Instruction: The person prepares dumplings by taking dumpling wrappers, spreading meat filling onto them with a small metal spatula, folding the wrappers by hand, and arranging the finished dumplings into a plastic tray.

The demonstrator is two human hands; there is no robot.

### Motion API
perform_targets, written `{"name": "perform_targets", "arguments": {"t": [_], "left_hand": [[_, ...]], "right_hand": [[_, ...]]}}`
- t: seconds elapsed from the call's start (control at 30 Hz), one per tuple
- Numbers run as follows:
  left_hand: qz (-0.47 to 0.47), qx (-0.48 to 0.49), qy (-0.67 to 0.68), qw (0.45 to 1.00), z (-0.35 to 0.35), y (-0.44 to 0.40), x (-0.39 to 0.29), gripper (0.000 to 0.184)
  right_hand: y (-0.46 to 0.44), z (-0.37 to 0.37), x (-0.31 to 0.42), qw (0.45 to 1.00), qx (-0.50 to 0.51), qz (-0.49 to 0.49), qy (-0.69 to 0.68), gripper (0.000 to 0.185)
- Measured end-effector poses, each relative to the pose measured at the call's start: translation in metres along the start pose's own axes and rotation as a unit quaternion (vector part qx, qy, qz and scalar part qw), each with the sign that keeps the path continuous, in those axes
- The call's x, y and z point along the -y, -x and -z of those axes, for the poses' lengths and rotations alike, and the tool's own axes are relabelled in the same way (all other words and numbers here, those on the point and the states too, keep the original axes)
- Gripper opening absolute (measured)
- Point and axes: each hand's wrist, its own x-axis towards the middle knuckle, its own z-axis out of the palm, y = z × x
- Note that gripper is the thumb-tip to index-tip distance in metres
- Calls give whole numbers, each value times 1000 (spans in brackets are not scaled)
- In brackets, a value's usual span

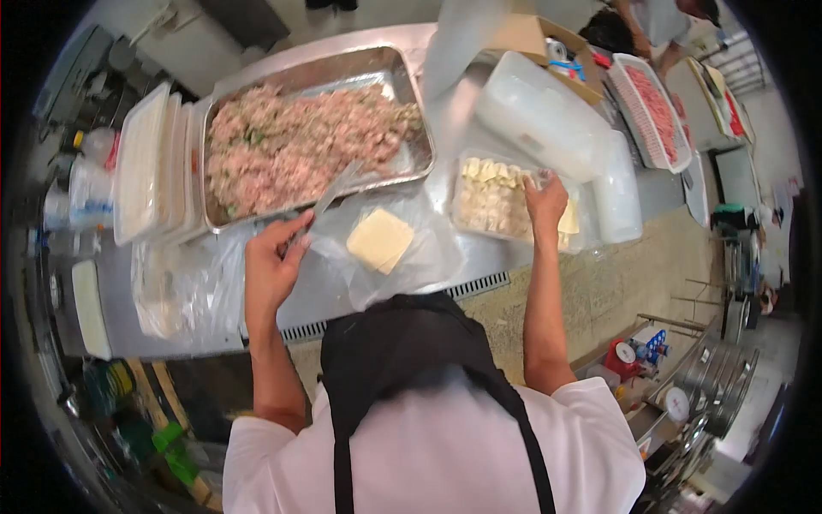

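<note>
My left hand [276,257] is closed round the handle of a flat metal spatula [339,190], whose blade reaches over the near rim of a metal tray [421,103]. In that tray lies pink minced meat [300,141] with green bits. A stack of square yellow wrappers [381,240] rests on plastic film between my hands. My right hand [545,204] is at the right side of a clear plastic container [457,210], which holds rows of dumplings [497,201]. Its fingers pinch a pale dumpling [539,177], partly hidden by them. More yellow wrappers [569,221] lie beside that wrist.
Stacked plastic containers [141,167] stand left of the tray, above a plastic bag [171,295]. Large translucent containers [539,111] lie at the right. Behind them are a cardboard box [522,38] and a white basket of red meat [651,111]. Another person [655,21] is at the far right.
</note>
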Motion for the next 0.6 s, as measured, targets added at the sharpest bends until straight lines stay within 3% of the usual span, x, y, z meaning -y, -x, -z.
{"name": "perform_targets", "arguments": {"t": [0.07,0.2,0.23,0.27,0.3,0.4,0.47,0.53,0.57,0.6], "left_hand": [[10,-13,-19,1000,3,5,6,36],[52,-17,-9,998,-1,6,-5,36],[67,-13,-6,998,-1,6,-6,37],[69,-16,-8,997,-1,6,-3,37],[52,-30,-4,998,-2,7,2,38],[53,-52,1,997,7,11,10,38],[69,-58,3,996,19,14,13,38],[114,-50,-46,991,35,10,17,33],[113,-50,-47,991,42,6,18,33],[50,-50,-153,986,50,0,17,29]], "right_hand": [[25,11,40,987,-9,105,-124,30],[121,8,135,886,267,205,-319,19],[143,-6,146,860,294,248,-334,19],[160,-16,156,851,284,302,-321,21],[170,-21,168,854,210,374,-295,19],[170,-37,174,852,291,367,-235,16],[165,-43,170,849,300,348,-261,15],[154,-40,166,838,339,260,-338,14],[150,-37,161,833,380,210,-342,14],[147,-35,154,833,380,210,-343,14]]}}
